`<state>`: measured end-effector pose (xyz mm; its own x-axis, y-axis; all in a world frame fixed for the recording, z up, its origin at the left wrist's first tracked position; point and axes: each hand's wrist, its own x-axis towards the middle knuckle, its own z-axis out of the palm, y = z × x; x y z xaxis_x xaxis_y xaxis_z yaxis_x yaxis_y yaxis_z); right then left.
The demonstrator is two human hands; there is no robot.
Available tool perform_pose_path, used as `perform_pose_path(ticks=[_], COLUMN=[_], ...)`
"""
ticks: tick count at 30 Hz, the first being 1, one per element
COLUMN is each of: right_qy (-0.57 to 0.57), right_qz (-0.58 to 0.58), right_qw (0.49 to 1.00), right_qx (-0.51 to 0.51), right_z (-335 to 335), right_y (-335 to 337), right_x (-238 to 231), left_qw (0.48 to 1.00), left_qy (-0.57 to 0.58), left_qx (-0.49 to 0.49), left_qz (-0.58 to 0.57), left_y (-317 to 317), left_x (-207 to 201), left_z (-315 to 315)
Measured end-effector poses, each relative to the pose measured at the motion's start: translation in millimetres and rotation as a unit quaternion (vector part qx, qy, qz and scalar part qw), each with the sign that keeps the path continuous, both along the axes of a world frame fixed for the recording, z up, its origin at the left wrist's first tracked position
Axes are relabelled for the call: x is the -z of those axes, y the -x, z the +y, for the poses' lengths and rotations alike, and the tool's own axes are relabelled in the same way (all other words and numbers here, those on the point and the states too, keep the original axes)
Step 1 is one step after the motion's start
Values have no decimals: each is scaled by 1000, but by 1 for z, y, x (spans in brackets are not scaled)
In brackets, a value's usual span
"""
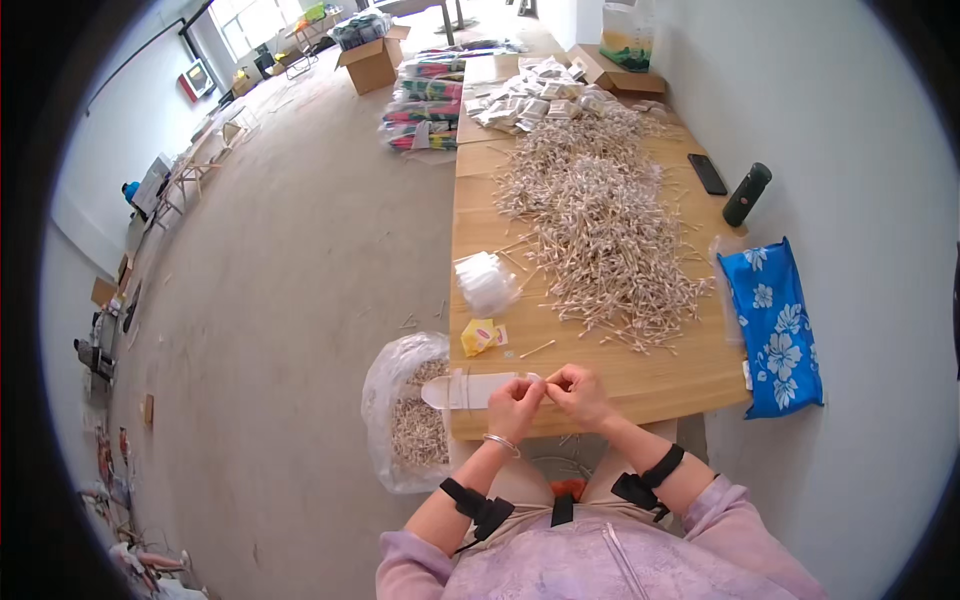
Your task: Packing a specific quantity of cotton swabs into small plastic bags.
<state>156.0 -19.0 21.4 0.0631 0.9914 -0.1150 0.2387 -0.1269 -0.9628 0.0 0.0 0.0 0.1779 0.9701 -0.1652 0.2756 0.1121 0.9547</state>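
My left hand (514,406) and my right hand (583,397) meet at the near edge of the wooden table, fingertips pinched together. A small whitish bit shows between them, too small to name. Beside my left hand lies a flat white strip with a rounded end (440,392), which juts past the table's left edge. A single cotton swab (537,349) rests just beyond my hands. Farther up the table spreads a large heap of cotton swabs (610,230). To its left are a stack of small clear plastic bags (487,284) and a yellow paper piece (478,337).
A clear plastic sack (380,400) of swabs stands on the floor left of the table (640,390). Along the wall side lie a blue flowered pack (775,325), a dark bottle (747,195) and a black phone (707,174). White packets (530,95) cover the far end.
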Motion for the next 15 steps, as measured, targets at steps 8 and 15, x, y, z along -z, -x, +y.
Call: perform_pose_path(ticks=[8,15], right_qy=[-28,-51], right_qz=[1,-80], right_qw=[999,995], right_qx=[35,20], right_z=[1,-4], right_y=[11,7], right_x=[-2,-11], left_qw=[981,967], left_qy=[97,158], left_qx=[20,2], left_qz=[-167,-200], left_y=[10,3], left_x=[0,-4], left_z=[8,5])
